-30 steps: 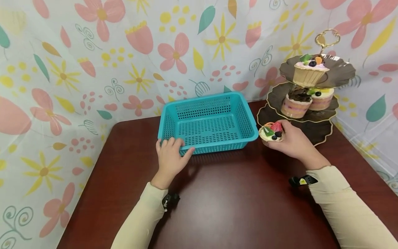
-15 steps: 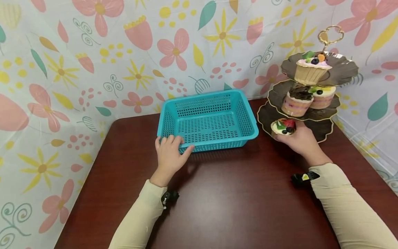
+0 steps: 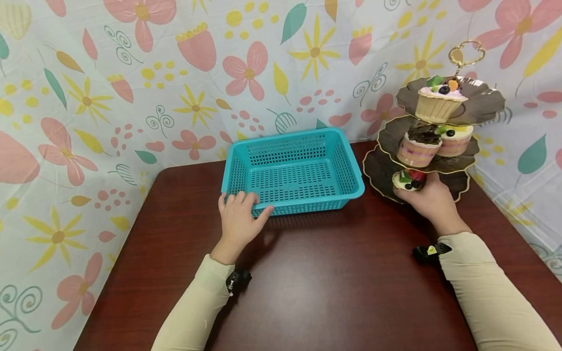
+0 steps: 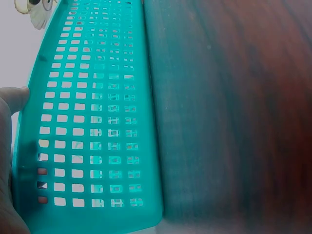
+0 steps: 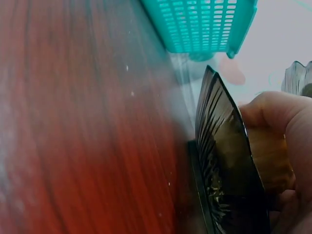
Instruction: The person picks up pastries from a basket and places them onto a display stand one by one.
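My right hand (image 3: 432, 202) grips a small fruit-topped cupcake (image 3: 406, 181) over the bottom tier of a three-tier cake stand (image 3: 381, 168). In the right wrist view the cupcake's tan side (image 5: 270, 158) shows between finger and thumb, just inside the dark tier's raised edge (image 5: 224, 146). Whether its base touches the tier is hidden. My left hand (image 3: 237, 222) holds the front left rim of a turquoise plastic basket (image 3: 307, 204), fingers over the edge and thumb along the outside. The basket's perforated wall (image 4: 92, 117) fills much of the left wrist view.
Two pink layered cake cups (image 3: 417, 150) stand on the middle tier, and a cream-topped cupcake (image 3: 439, 105) on the top one. The tiers above overhang my right hand. A floral cloth (image 3: 175, 87) hangs behind the dark wooden table (image 3: 307, 282).
My right hand has carried the fruit-topped cupcake rightward from beside the basket, in over the bottom tier. The left hand stays on the basket rim.
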The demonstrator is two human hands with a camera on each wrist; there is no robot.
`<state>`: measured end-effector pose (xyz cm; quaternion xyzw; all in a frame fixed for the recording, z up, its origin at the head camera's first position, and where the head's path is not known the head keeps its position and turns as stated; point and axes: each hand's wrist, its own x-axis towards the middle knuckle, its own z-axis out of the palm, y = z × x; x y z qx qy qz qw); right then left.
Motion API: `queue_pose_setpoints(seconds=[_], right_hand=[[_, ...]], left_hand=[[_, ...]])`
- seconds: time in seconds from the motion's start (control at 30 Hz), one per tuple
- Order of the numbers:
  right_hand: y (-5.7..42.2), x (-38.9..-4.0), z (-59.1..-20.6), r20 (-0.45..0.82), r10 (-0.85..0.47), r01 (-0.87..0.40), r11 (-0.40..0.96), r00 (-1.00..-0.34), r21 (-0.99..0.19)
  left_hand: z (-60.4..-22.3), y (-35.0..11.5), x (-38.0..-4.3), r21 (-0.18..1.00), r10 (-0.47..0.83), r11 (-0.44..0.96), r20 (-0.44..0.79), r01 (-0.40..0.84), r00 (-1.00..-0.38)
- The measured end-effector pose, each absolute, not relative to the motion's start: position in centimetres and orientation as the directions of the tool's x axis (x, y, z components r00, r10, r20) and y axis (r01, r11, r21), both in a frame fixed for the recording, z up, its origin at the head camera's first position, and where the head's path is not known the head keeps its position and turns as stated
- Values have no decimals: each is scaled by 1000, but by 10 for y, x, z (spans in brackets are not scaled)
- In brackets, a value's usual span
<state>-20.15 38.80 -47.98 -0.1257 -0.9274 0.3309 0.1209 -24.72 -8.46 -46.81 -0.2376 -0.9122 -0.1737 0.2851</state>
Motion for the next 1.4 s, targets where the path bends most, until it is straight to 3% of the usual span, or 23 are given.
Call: queue_pose_setpoints(seconds=[0.8,1.0,1.4], right_hand=[[395,-202,-489,179,422,250,774,-889,-582],[394,-202,-488,173,378,218,788,-909,-575],[351,-177,-446,24,233,212,920,-972,-330]], left_hand=[[-466,-85,-244,208,333,812,603,546,-725],[-468,-87,-243,209,328,814,605,543,-725],[-472,-87,-244,174,332,824,623,539,-708]])
